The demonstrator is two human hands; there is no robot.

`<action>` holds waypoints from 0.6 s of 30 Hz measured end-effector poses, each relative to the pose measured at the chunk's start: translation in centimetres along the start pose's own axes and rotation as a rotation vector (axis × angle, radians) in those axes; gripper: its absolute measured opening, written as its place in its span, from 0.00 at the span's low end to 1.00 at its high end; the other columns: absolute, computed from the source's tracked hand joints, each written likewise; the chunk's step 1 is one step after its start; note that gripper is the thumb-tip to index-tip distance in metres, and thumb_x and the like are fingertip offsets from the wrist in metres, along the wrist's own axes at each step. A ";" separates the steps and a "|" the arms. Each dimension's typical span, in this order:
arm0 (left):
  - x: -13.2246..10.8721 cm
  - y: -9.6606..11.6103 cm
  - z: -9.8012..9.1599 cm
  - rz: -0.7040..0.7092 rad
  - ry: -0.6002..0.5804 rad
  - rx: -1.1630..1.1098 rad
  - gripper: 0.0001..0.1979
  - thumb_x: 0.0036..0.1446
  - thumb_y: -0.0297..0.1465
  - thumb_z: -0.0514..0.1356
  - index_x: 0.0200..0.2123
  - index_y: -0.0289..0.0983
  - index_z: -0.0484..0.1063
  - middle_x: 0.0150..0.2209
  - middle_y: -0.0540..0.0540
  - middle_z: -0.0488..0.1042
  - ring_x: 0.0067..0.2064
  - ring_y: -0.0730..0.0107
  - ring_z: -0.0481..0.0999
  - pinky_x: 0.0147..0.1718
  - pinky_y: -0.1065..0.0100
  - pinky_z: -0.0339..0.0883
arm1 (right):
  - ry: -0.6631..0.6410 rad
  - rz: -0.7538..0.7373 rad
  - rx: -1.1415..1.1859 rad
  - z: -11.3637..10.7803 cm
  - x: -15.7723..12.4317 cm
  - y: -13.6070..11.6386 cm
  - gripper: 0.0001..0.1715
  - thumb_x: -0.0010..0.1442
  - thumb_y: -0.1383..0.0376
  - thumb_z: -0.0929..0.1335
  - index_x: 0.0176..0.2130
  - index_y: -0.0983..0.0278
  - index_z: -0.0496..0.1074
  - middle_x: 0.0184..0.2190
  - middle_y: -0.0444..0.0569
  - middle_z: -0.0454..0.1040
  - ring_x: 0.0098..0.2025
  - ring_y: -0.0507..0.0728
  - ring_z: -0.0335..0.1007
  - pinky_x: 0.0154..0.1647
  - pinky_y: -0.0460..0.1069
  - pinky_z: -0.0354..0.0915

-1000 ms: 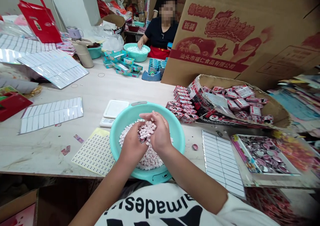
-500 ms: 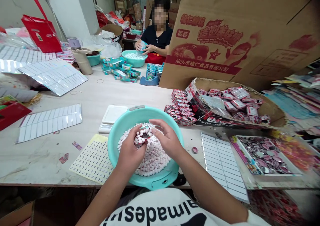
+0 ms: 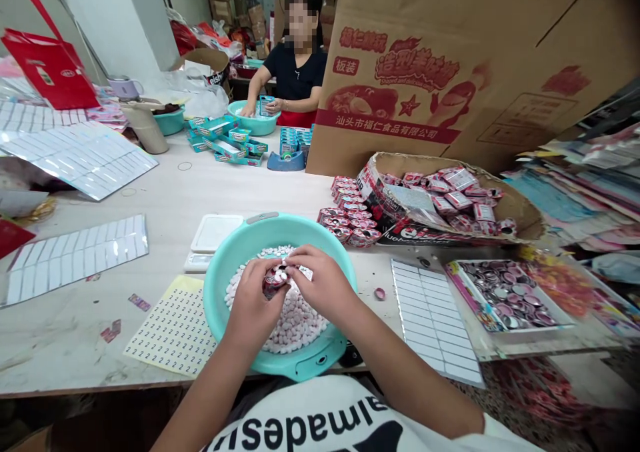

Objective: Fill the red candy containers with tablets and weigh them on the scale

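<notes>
Over a turquoise plastic basin (image 3: 215, 309), my left hand (image 3: 254, 299) is wrapped around a small dark-and-pink tin (image 3: 273, 283). White candies show at its open mouth. My right hand (image 3: 323, 284) reaches across from the other side, its thumb and fingers drawn together on the candies at the tin's top edge; the fingertips are partly hidden. Beneath both hands, the basin holds a heap of white candies (image 3: 300, 324).
A white scale (image 3: 217, 233) and a yellow sheet of number stickers (image 3: 173, 332) lie left of the basin. To the right are stacked tins (image 3: 350, 222), a cut-down carton of tins (image 3: 385, 222), a label sheet (image 3: 435, 319) and a tray of lids (image 3: 520, 299). Across the table sits a co-worker (image 3: 295, 72).
My right hand's fingers have closed in on the tin's mouth, and fewer candies show on top. The view has shifted slightly. The co-worker's hand has gone down into the far basin.
</notes>
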State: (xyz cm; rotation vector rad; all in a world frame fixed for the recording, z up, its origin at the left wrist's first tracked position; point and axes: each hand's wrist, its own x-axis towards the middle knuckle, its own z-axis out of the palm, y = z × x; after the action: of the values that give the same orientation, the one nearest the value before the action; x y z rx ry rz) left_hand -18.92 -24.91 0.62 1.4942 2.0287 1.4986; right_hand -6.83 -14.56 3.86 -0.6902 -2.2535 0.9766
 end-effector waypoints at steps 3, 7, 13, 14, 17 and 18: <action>0.0 -0.1 0.1 -0.020 -0.008 -0.043 0.20 0.55 0.26 0.63 0.52 0.43 0.67 0.46 0.47 0.72 0.48 0.63 0.73 0.46 0.62 0.69 | -0.050 -0.035 0.001 -0.1 0.2 -0.2 0.12 0.60 0.74 0.68 0.39 0.62 0.79 0.39 0.49 0.76 0.43 0.56 0.72 0.46 0.51 0.67; 0.1 0.0 0.0 -0.027 0.008 -0.046 0.13 0.55 0.26 0.63 0.43 0.41 0.69 0.42 0.48 0.72 0.45 0.64 0.73 0.42 0.64 0.68 | -0.061 -0.088 0.066 -0.3 0.4 -0.4 0.12 0.59 0.76 0.67 0.37 0.62 0.79 0.36 0.48 0.75 0.40 0.54 0.72 0.44 0.50 0.67; 0.0 0.1 -0.1 -0.089 0.029 -0.073 0.16 0.54 0.28 0.64 0.46 0.41 0.68 0.43 0.47 0.73 0.45 0.62 0.74 0.45 0.61 0.68 | 0.051 -0.001 0.237 -0.8 0.2 -0.5 0.15 0.62 0.74 0.63 0.46 0.63 0.74 0.37 0.47 0.77 0.41 0.53 0.74 0.44 0.49 0.69; 0.0 0.2 -0.1 -0.091 0.034 -0.073 0.16 0.54 0.28 0.65 0.46 0.41 0.68 0.43 0.47 0.73 0.46 0.62 0.74 0.45 0.61 0.69 | 0.118 0.001 0.232 -0.9 0.2 -0.4 0.15 0.62 0.73 0.63 0.45 0.63 0.74 0.38 0.48 0.77 0.41 0.53 0.74 0.44 0.49 0.69; 0.0 0.2 0.0 -0.044 0.056 -0.074 0.15 0.54 0.29 0.65 0.45 0.42 0.69 0.43 0.47 0.73 0.46 0.62 0.74 0.45 0.61 0.69 | 0.182 -0.037 0.073 -1.2 0.1 0.0 0.16 0.59 0.76 0.63 0.41 0.63 0.75 0.39 0.49 0.76 0.43 0.54 0.73 0.45 0.49 0.69; -0.1 0.3 0.1 -0.037 0.059 -0.086 0.15 0.54 0.29 0.65 0.45 0.42 0.69 0.43 0.47 0.73 0.45 0.63 0.74 0.45 0.62 0.69 | 0.158 -0.038 0.010 -1.3 0.1 0.1 0.16 0.58 0.77 0.63 0.40 0.63 0.76 0.39 0.49 0.76 0.43 0.54 0.73 0.46 0.49 0.68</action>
State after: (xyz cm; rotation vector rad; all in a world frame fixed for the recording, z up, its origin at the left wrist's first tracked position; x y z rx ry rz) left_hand -18.67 -24.95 0.75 1.3887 1.9847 1.6117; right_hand -6.02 -13.86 4.55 -0.6921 -2.1153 0.8833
